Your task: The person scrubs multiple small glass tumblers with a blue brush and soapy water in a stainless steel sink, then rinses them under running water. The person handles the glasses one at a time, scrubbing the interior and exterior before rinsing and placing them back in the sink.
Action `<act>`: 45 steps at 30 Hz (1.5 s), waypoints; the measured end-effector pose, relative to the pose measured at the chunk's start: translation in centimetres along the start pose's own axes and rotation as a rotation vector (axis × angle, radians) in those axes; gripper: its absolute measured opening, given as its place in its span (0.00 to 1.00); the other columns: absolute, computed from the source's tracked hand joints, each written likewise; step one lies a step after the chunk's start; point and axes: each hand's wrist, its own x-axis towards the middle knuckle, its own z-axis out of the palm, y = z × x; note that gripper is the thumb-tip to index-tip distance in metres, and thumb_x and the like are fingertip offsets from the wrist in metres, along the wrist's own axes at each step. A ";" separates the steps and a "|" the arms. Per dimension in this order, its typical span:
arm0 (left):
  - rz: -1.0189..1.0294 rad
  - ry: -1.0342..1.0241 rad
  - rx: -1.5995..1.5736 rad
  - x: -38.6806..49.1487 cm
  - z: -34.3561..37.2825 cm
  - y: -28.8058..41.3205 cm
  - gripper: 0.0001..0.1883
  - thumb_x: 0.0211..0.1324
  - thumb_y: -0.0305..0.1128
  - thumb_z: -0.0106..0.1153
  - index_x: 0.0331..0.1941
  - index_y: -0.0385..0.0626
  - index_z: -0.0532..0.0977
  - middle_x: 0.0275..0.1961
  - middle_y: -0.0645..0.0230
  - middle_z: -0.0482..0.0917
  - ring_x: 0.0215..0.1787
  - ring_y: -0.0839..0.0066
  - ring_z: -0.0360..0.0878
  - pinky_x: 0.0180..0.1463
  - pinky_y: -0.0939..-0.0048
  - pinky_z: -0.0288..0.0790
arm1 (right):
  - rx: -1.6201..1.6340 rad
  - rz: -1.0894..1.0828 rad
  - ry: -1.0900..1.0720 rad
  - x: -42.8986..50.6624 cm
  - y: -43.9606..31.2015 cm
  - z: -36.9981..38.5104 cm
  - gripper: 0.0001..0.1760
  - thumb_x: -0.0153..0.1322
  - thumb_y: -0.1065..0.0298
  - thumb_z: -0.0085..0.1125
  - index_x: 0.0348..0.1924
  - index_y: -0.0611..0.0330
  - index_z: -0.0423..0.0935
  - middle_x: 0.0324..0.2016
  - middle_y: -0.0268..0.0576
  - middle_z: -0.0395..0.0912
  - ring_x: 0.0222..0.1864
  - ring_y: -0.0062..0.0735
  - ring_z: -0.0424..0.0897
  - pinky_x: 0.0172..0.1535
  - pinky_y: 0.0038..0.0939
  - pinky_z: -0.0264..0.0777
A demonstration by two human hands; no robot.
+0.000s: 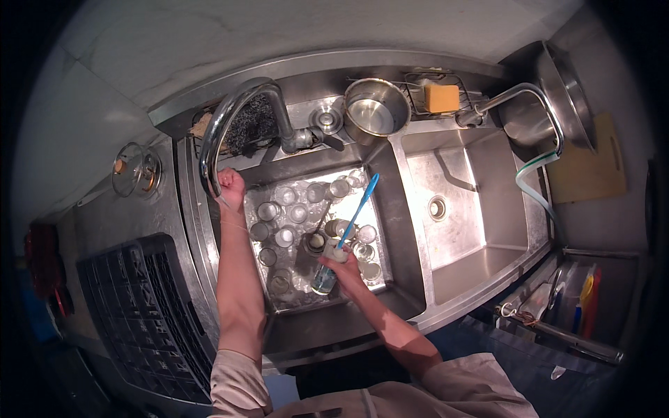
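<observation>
My right hand grips a drinking glass, tilted over the left sink basin. Out of the glass's mouth sticks a blue-handled bottle brush, its white head partly inside. Several glasses stand below on the wet, brightly lit floor of the basin. At the basin's back left, my left hand has curled fingers right beside the end of the curved chrome faucet spout. The spout partly covers that hand, so whether it grips the spout is unclear.
A metal pot and an orange sponge sit on the back ledge. To the right is a second basin with its own faucet. A dark plastic rack and a glass vessel occupy the left counter.
</observation>
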 end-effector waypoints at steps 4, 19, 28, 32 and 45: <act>0.144 -0.060 -0.031 1.3 0.0 1.3 0.14 0.61 0.34 0.47 0.22 0.46 0.60 0.17 0.74 0.51 0.17 0.79 0.51 0.21 0.76 0.53 | -0.003 0.006 0.004 0.3 0.9 -0.9 0.29 0.58 0.78 0.69 0.50 0.62 0.68 0.38 0.39 0.77 0.40 0.25 0.77 0.43 0.26 0.73; -0.274 0.039 0.934 -2.2 0.7 -1.2 0.09 0.65 0.38 0.48 0.33 0.47 0.71 0.17 0.77 0.62 0.20 0.84 0.61 0.23 0.80 0.57 | -0.081 0.029 -0.014 0.3 1.2 -1.2 0.26 0.61 0.81 0.64 0.50 0.60 0.64 0.38 0.42 0.77 0.38 0.28 0.79 0.42 0.28 0.76; -0.864 -0.306 1.689 -18.7 -5.1 1.8 0.37 0.45 0.18 0.62 0.63 0.47 0.62 0.55 0.72 0.72 0.55 0.78 0.70 0.52 0.75 0.68 | -0.175 0.020 -0.009 3.0 2.2 4.0 0.27 0.61 0.74 0.67 0.51 0.64 0.67 0.39 0.42 0.79 0.40 0.28 0.79 0.43 0.28 0.74; -0.525 -0.452 1.959 -22.2 -5.2 0.3 0.42 0.34 0.23 0.69 0.60 0.47 0.62 0.49 0.67 0.76 0.49 0.75 0.74 0.49 0.71 0.71 | -0.226 0.005 -0.136 2.8 2.3 5.8 0.24 0.63 0.65 0.67 0.48 0.65 0.69 0.39 0.41 0.78 0.40 0.25 0.78 0.42 0.26 0.73; -0.046 -0.033 2.444 -25.9 -2.9 -0.2 0.34 0.30 0.34 0.71 0.48 0.45 0.69 0.36 0.50 0.81 0.41 0.49 0.79 0.45 0.56 0.72 | 0.212 0.010 -0.006 2.2 2.8 5.8 0.14 0.70 0.59 0.55 0.38 0.63 0.72 0.31 0.40 0.78 0.34 0.24 0.77 0.38 0.24 0.73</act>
